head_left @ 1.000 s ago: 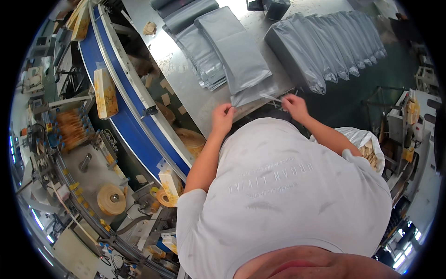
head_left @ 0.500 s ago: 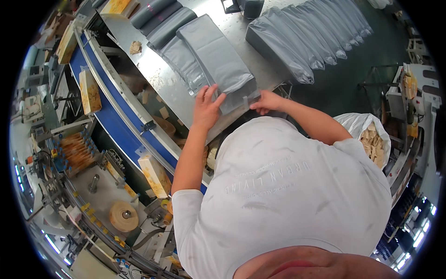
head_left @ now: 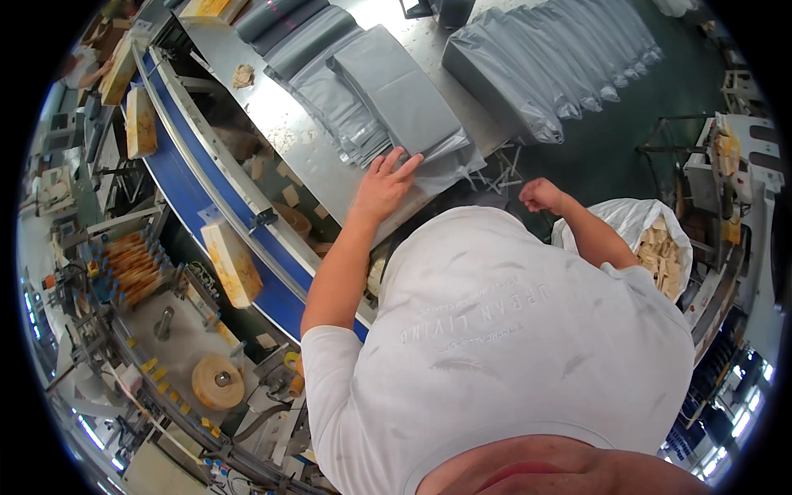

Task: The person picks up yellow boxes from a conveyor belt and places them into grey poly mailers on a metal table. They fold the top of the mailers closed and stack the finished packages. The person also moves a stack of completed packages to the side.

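Note:
My left hand (head_left: 384, 186) lies flat with fingers spread on the near end of a stack of grey plastic bags (head_left: 396, 92) on a steel table (head_left: 290, 134). My right hand (head_left: 538, 195) is off the table's right edge, closed in a loose fist, and I cannot make out anything in it. More grey bags (head_left: 544, 59) stand in an overlapping row at the back right.
A blue conveyor belt (head_left: 216, 221) curves along the left, carrying yellowish packs (head_left: 232, 261). A white sack (head_left: 655, 247) of pale pieces stands at the right. Packing machinery with a tape roll (head_left: 218, 381) fills the lower left.
My left hand has slid onto the bag stack and flattened there. My right hand has drawn back from the bags, off the table's edge to the right. The packs on the belt have moved along.

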`<state>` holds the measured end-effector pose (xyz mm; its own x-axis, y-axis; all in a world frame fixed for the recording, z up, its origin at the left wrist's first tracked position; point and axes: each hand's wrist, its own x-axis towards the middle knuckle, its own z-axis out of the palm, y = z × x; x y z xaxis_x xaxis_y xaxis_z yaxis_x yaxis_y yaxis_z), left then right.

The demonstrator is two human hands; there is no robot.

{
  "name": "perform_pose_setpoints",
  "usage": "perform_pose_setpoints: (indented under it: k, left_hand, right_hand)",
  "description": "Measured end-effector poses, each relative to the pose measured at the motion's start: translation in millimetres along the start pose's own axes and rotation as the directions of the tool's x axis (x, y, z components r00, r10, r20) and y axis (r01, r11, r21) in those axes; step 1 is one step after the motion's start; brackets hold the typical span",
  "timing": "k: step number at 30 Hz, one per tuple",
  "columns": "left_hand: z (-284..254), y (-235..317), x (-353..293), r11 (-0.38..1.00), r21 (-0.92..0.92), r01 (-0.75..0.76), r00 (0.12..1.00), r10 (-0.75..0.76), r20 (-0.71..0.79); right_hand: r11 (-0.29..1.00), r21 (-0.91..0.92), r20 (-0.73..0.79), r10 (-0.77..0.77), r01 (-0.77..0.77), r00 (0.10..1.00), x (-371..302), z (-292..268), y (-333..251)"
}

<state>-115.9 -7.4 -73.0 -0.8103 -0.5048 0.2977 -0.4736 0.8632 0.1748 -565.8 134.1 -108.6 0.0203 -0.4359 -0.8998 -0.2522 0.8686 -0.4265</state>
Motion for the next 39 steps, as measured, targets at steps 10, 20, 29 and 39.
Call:
perform_pose_setpoints:
  k: [10,20,29,39]
  left_hand:
    - [0.4,2.7,-5.3,1.000,-0.023,0.006,1.000,-0.006,0.022]
    - [-6.7,4.7,-4.0,0.998,0.020,0.051,0.993,-0.053,0.110]
    - [23.3,17.3,4.6,1.000,-0.018,0.000,0.999,0.001,0.039]
    - [30.8,-8.3,-13.8,0.998,0.023,0.058,0.995,-0.059,0.075]
  right_hand:
    - [0.909,0.001,0.144,-0.413,0.417,0.899,0.7,74.9,-45.0]
    - [0.913,0.118,0.031,-0.396,0.390,0.918,39.1,136.0,-57.9]
    - [0.919,0.004,0.055,-0.395,0.395,0.917,3.6,68.7,-43.3]
    - [0.514,-0.741,0.072,-0.581,0.433,0.811,-23.7,16.5,-41.7]
